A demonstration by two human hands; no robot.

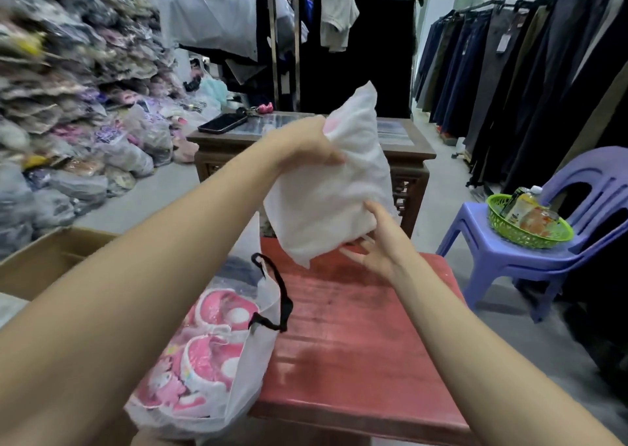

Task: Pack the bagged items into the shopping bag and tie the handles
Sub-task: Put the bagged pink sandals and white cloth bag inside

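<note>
Two hands are seen on a white bagged item, which is held tilted in the air above the far end of a red tabletop. Its upper left edge is gripped by the left hand, fingers curled round the plastic, while its lower right corner is touched by the right hand, whose fingers are spread and straight rather than closed. A translucent shopping bag is set at the tabletop's near left edge, its black handles loose and untied; pink-patterned items are visible through its wall. A cardboard box is placed at left, below heaps of bagged clothing. A phone is laid on a dark wooden tabletop beyond. At right, a green basket of bottles is set on a purple plastic chair, with dark trousers hung on a rack behind.
</note>
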